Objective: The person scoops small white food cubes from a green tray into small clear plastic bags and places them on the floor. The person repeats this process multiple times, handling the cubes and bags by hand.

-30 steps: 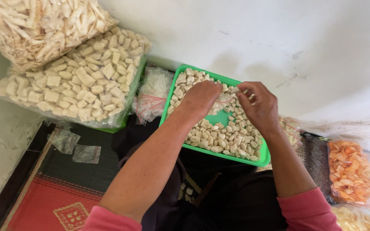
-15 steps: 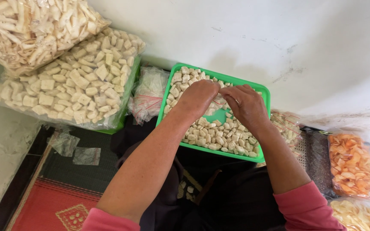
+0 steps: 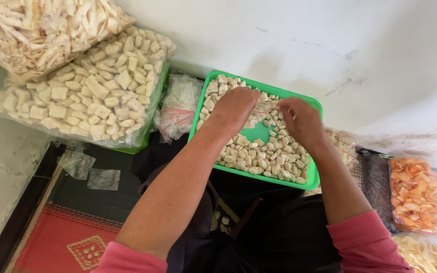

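- Reaching into a green tray (image 3: 313, 178), both hands work among small pale, cube-like snack pieces (image 3: 259, 157) that cover most of its floor.
- The left hand (image 3: 234, 107) lies palm down over the upper middle of the tray, fingers curled loosely onto the pieces beneath; whether it has any piece pinched cannot be told, since the fingertips are hidden under the hand.
- The right hand (image 3: 302, 120) hovers just beside it, toward the tray's upper right, fingers bent downward and touching the pieces; its grasp is likewise hidden from above.
- Between the two hands a bare patch of green tray floor shows, with pieces heaped around it and more lying below the hands toward the near rim.
- The tray rests on the person's lap, over dark clothing (image 3: 279, 237), tilted a little against the white wall (image 3: 330, 45).
- Pink sleeves (image 3: 365, 247) end at the forearms.
- To the left, a large clear bag of square pale pieces (image 3: 87, 96) sits well apart from the hands, with another bag of strip-shaped pale chips (image 3: 36, 28) stacked above it.
- A small clear bag with thin pale shreds (image 3: 178, 106) lies just beside the tray's left edge.
- On the right, a bag of orange chips (image 3: 416, 194) stands near a dark packet (image 3: 378, 187).
- A red and dark woven mat (image 3: 67, 237) covers the floor, with two small empty clear bags (image 3: 89, 172) on it.
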